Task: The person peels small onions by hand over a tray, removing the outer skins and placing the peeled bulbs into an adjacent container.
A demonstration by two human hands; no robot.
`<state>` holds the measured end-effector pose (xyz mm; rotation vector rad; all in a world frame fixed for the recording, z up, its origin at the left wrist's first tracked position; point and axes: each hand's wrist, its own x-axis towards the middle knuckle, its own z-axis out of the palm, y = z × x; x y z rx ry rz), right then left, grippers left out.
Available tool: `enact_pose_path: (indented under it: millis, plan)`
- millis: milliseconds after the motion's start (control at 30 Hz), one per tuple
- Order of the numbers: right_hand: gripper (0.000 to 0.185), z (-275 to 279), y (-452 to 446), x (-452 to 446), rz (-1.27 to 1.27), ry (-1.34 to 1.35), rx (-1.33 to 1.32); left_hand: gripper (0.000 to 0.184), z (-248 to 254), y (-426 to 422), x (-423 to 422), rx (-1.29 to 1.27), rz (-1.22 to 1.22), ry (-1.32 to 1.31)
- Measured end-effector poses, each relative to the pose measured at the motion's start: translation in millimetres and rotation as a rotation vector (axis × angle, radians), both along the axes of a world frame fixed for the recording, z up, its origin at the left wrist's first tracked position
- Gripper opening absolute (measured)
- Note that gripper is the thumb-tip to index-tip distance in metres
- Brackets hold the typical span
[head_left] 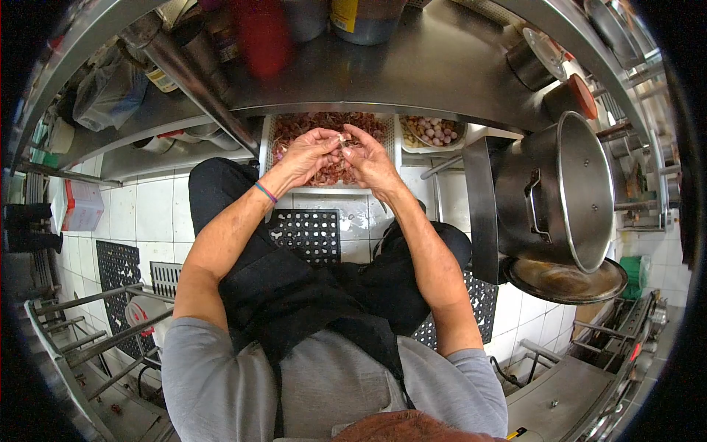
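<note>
Both hands meet over a white crate [263, 158] filled with reddish, papery shallot skins [331, 174]. Between the fingertips is a small pale shallot [342, 140], partly covered by the fingers. My left hand [309, 153] pinches it from the left, thumb and forefinger pressed together. From the right, my right hand [368, 162] has its fingers curled in on the same shallot; whether a small tool is also in that hand I cannot tell. Just right of the crate, a bowl [462, 135] holds several round, pinkish-white peeled shallots [436, 132].
A steel work table [412, 70] juts over the crate's far side. To the right stands a large steel pot [545, 199] above a round stained lid or pan [582, 282]. Perforated black mats [305, 228] lie on the white tiled floor. Metal racks [96, 335] stand at lower left.
</note>
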<state>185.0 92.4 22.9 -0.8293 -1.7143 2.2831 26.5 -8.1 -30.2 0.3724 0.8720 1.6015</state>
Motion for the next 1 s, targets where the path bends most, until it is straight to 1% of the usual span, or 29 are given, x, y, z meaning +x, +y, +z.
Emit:
enact_pose_path:
  millis: [167,267,367,567,667,767,867,1000]
  plan:
    - [0.039,-3.0,1.1,-1.3,-0.014,-0.009,-0.016,0.014,-0.6,-0.5,-1.9,-0.009,-0.004,-0.016]
    - [0.029,-9.1,0.1,-3.2,-0.076,-0.009,0.014,0.013,-5.2,-1.4,-3.5,0.006,-0.026,-0.027]
    - [0.027,-12.8,2.0,-4.3,-0.108,-0.002,0.006,0.014,-0.4,-1.7,-2.1,-0.011,-0.022,-0.023]
    - [0.031,-8.4,6.8,-2.8,-0.108,0.014,-0.175,0.021,6.3,-1.0,-0.2,-0.016,-0.022,-0.048]
    - [0.033,-9.0,6.5,-2.6,-0.167,0.02,-0.218,0.025,9.1,-1.2,0.1,-0.016,-0.02,-0.083]
    - [0.037,-8.2,8.4,-1.6,-0.15,0.028,-0.222,0.027,11.5,-1.8,0.3,-0.019,-0.01,-0.097]
    - [0.042,-0.4,-0.1,-1.5,-0.086,0.011,-0.076,0.027,12.2,-1.1,0.5,-0.021,0.012,-0.108]
    - [0.046,-1.1,-4.7,-1.6,-0.036,-0.009,-0.015,0.023,10.1,-1.3,-1.1,-0.012,0.032,-0.135]
